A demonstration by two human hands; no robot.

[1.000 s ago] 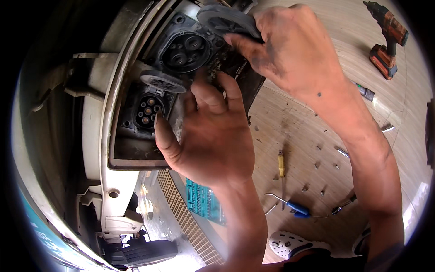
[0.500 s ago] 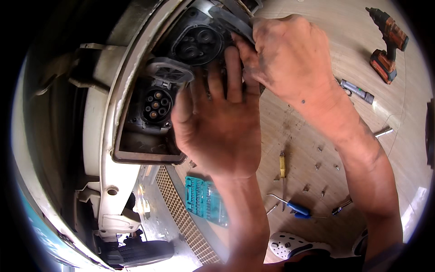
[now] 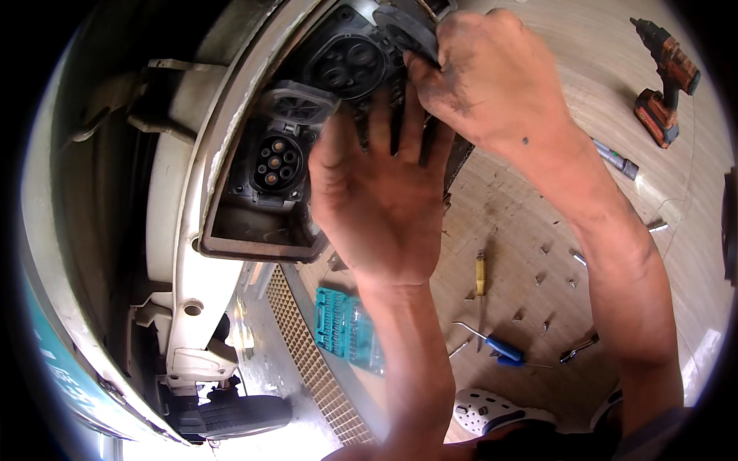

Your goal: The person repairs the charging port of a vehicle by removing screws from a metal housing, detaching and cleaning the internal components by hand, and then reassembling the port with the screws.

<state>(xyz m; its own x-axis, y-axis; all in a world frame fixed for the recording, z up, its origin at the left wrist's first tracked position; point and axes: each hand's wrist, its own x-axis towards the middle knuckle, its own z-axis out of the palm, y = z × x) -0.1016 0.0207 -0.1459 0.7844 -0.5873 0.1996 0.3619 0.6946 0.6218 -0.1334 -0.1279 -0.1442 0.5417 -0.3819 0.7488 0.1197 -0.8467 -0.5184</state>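
Charging socket (image 3: 277,165): black plastic, round with pin holes, recessed in the white vehicle panel (image 3: 184,253).
Round cap (image 3: 403,31): black, at the recess top.
Right hand (image 3: 492,81): grimy fingers pinch the cap.
Left hand (image 3: 380,192): flat, fingers spread, pressed beside the socket, holding nothing.
Floor (image 3: 523,253): wood, scattered screws.

Two sockets (image 3: 273,161), two hands (image 3: 380,200), one drill (image 3: 667,81).

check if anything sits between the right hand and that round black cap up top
Nothing visible does. The right hand already has its fingertips on the round black cap. The left hand lies spread lower down, below that contact.
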